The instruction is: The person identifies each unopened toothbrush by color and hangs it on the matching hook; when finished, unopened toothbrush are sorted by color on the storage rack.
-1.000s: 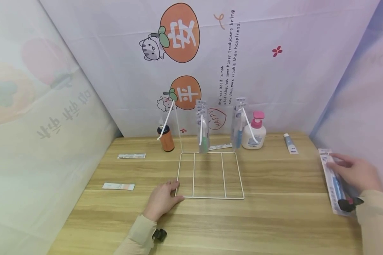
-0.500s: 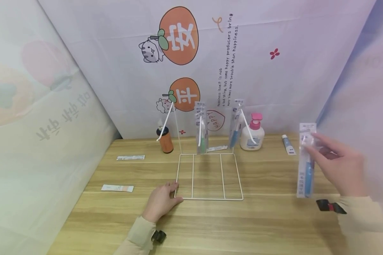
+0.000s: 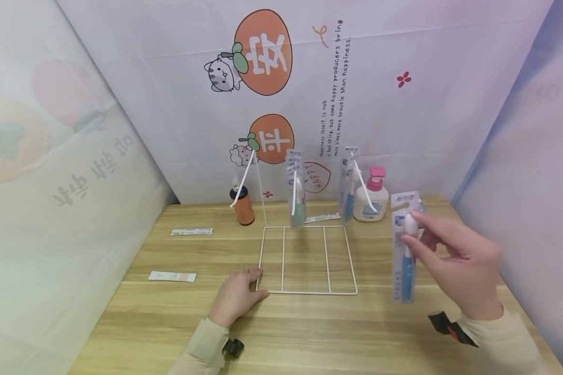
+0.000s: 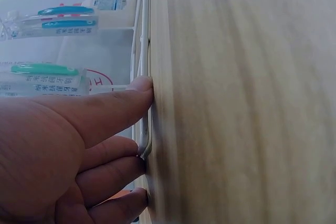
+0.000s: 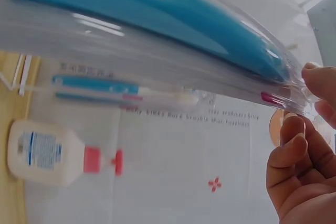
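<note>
Right hand (image 3: 455, 260) pinches the packaged blue toothbrush (image 3: 404, 250) upright above the table (image 3: 309, 333); I see left hand (image 3: 236, 294), fingers flat, pressing the wire rack (image 3: 307, 260) corner.

The left hand (image 3: 236, 295) lies palm down near the tabletop's front edge, fingers (image 4: 113, 108) straight and pressing flat; its beige sleeve runs back to the front edge; the right hand (image 3: 455, 260) is raised above the tabletop's right side, fingertips (image 5: 294, 129) pinched together, wrist bent upward.

Head view above; wrist views close-up.
</note>
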Demonstrator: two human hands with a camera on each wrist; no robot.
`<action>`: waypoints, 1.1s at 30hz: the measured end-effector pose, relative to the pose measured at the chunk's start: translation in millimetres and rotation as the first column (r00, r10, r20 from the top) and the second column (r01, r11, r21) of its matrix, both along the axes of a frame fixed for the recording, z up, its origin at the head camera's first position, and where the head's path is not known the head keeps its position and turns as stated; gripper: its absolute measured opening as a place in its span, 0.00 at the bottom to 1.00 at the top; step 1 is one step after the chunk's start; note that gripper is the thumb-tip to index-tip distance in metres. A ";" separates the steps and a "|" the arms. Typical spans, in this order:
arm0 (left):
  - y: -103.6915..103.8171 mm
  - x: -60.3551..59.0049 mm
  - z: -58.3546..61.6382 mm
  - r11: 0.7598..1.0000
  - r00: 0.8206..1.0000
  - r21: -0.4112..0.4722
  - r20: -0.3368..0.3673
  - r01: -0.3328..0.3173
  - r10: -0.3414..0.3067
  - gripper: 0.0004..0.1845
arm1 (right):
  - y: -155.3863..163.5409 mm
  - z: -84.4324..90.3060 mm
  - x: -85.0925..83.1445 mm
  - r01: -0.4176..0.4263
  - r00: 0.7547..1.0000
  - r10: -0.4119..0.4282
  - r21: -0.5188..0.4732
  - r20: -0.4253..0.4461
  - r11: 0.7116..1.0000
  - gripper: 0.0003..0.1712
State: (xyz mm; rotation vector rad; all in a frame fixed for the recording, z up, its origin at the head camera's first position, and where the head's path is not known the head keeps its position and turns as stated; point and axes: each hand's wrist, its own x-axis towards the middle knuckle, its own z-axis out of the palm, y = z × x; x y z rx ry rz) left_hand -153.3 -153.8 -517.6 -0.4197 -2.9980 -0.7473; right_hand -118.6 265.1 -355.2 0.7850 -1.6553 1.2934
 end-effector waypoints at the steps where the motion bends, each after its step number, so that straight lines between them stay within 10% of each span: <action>1: 0.1 0.3 0.1 1.000 1.000 -0.002 0.002 -0.001 0.001 0.34 | -4.7 0.2 1.2 -0.015 1.000 0.015 -0.004 -0.016 1.000 0.24; 20: -0.5 1.2 0.8 1.000 1.000 -0.001 0.013 -0.001 0.001 0.34 | -28.1 -18.7 -22.2 0.049 0.999 -0.047 0.106 -0.021 0.993 0.26; 33: -1.0 1.0 0.5 1.000 1.000 -0.004 0.014 -0.005 0.005 0.34 | -35.6 -41.0 -65.1 0.257 0.961 -0.271 0.175 0.056 0.950 0.35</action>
